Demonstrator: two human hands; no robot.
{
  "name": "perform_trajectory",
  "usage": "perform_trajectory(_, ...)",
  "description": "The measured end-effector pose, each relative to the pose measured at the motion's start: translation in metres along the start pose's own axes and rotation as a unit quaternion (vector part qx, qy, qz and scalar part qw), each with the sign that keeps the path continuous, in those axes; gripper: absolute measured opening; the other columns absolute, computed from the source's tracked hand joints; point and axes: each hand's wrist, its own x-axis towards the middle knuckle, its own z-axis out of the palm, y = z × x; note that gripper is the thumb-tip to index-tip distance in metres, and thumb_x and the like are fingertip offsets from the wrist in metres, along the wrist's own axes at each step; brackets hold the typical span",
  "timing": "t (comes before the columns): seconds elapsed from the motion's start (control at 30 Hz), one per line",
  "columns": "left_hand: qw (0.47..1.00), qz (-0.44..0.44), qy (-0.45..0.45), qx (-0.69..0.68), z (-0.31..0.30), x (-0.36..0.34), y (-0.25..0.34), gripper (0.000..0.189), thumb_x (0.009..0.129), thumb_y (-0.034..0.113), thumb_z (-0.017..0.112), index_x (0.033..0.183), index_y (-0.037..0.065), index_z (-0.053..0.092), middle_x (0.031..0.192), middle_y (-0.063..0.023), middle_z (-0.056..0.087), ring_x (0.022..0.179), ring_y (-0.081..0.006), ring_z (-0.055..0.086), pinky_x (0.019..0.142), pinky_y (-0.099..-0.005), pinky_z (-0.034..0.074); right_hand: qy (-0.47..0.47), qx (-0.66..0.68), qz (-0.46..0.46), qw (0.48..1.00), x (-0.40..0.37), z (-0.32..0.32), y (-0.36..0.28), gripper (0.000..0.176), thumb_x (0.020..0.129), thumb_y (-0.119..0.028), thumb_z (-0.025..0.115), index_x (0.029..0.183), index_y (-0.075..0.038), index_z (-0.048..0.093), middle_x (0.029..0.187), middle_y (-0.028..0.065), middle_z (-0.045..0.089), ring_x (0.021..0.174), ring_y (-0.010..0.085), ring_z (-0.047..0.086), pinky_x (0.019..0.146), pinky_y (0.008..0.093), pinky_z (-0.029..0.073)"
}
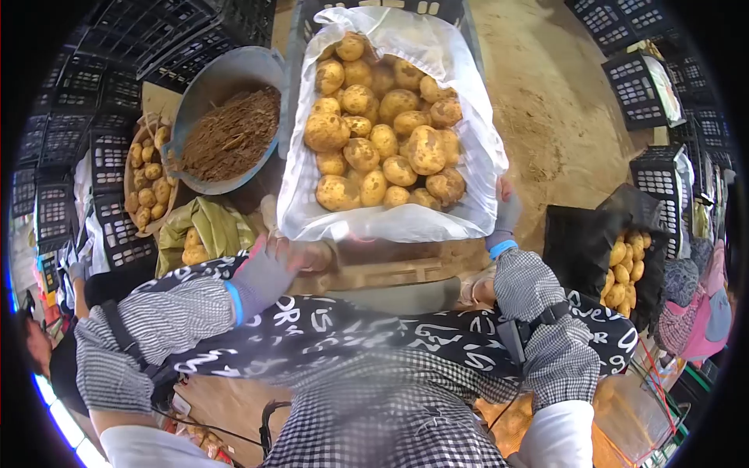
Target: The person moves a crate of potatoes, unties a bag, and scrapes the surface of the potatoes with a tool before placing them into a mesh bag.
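A crate lined with a white plastic liner stands in front of me, filled with potatoes. The liner hangs over the crate's near edge. My right hand, in a grey glove with bare fingertips, is closed at the near right corner of the liner; some of its fingers are hidden behind the plastic. Below the crate's near left corner is my left hand, gloved the same way. Its fingers are smeared, and whether they hold anything cannot be made out.
A blue tub of brown soil sits left of the crate. Beside it are a basket of potatoes and a green sack. A black bag with potatoes lies at right. Stacked black crates line the left; more stand right.
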Motion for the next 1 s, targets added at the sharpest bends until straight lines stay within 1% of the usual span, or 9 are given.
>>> perform_trajectory(0.07,0.997,-0.050,-0.054,-0.004,0.013,0.001,-0.003,0.049,0.084,0.033,0.061,0.126,0.007,0.055,0.108,-0.0162,0.061,0.109,-0.0317,0.057,0.100,-0.0469,0.039,-0.018,0.025,-0.074,0.997,0.028,0.008,0.053,0.031,0.095,-0.027,0.061,0.109,0.001,0.065,0.091,0.0065,0.065,0.082,0.0135,0.057,0.076,0.0318,0.047)
perform_trajectory(0.1,0.976,-0.091,-0.141,-0.138,-0.020,0.013,-0.008,0.043,0.084,0.037,0.064,0.118,0.011,0.063,0.099,-0.0139,0.065,0.100,-0.0280,0.062,0.091,-0.0414,0.045,-0.093,0.263,0.019,0.960,0.043,0.012,0.085,0.030,0.094,-0.024,0.063,0.111,0.002,0.065,0.099,0.0081,0.067,0.089,0.0124,0.060,0.081,0.0312,0.049)
perform_trajectory(0.2,0.898,0.019,-0.294,-0.328,-0.086,0.041,-0.026,0.031,0.088,0.037,0.060,0.108,0.014,0.068,0.088,-0.0111,0.067,0.084,-0.0243,0.066,0.078,-0.0376,0.049,-0.092,-0.037,-0.107,0.989,0.045,-0.001,0.066,0.024,0.093,-0.016,0.062,0.110,0.001,0.065,0.092,0.0003,0.069,0.081,0.0079,0.061,0.069,0.0252,0.049)
perform_trajectory(0.3,0.868,-0.021,-0.192,-0.458,-0.142,0.076,-0.031,0.042,0.092,0.045,0.052,0.115,0.013,0.065,0.097,-0.0126,0.069,0.088,-0.0266,0.067,0.080,-0.0383,0.051,-0.150,-0.049,0.054,0.986,0.071,-0.037,0.068,0.023,0.094,-0.013,0.059,0.112,0.001,0.064,0.095,0.0033,0.070,0.083,0.0119,0.064,0.073,0.0277,0.051)
perform_trajectory(0.43,0.868,-0.114,0.153,-0.459,-0.103,0.181,-0.023,0.071,0.086,0.046,0.062,0.138,0.001,0.042,0.116,-0.0266,0.061,0.106,-0.0361,0.062,0.089,-0.0438,0.049,-0.064,-0.324,-0.219,0.918,0.073,-0.120,-0.010,0.023,0.094,-0.011,0.056,0.112,0.000,0.064,0.097,0.0080,0.070,0.089,0.0186,0.066,0.080,0.0292,0.050)
perform_trajectory(0.63,0.810,-0.279,0.153,-0.492,-0.060,0.310,0.009,0.084,0.080,0.053,0.067,0.140,0.001,0.039,0.123,-0.0250,0.058,0.110,-0.0350,0.060,0.089,-0.0425,0.051,0.048,-0.177,-0.305,0.934,0.016,-0.152,-0.105,0.024,0.094,-0.004,0.052,0.115,0.000,0.063,0.100,0.0118,0.069,0.094,0.0188,0.066,0.084,0.0282,0.050)
perform_trajectory(0.73,0.619,-0.203,0.098,-0.752,-0.086,0.276,-0.022,0.072,0.082,0.053,0.064,0.131,0.002,0.049,0.110,-0.0191,0.063,0.095,-0.0280,0.065,0.073,-0.0388,0.055,0.010,-0.043,-0.260,0.964,-0.020,-0.127,-0.114,0.026,0.094,-0.001,0.051,0.118,0.001,0.062,0.104,0.0111,0.068,0.095,0.0165,0.065,0.086,0.0276,0.050)
perform_trajectory(0.87,0.173,0.113,-0.089,-0.974,-0.101,0.213,-0.043,0.046,0.093,0.042,0.046,0.127,0.011,0.055,0.106,-0.0118,0.065,0.087,-0.0240,0.065,0.065,-0.0353,0.054,-0.121,0.085,-0.107,0.983,-0.055,-0.092,-0.128,0.034,0.092,0.000,0.056,0.126,0.000,0.058,0.113,0.0091,0.066,0.098,0.0134,0.061,0.085,0.0270,0.050)
perform_trajectory(1.0,0.148,-0.020,-0.031,-0.988,-0.160,0.157,0.008,0.049,0.096,0.045,0.039,0.129,0.012,0.053,0.115,-0.0068,0.065,0.092,-0.0235,0.066,0.062,-0.0356,0.053,-0.228,0.249,-0.067,0.939,-0.079,-0.065,-0.127,0.057,0.092,-0.024,0.068,0.138,0.003,0.046,0.122,0.0089,0.059,0.101,0.0124,0.060,0.085,0.0254,0.049)
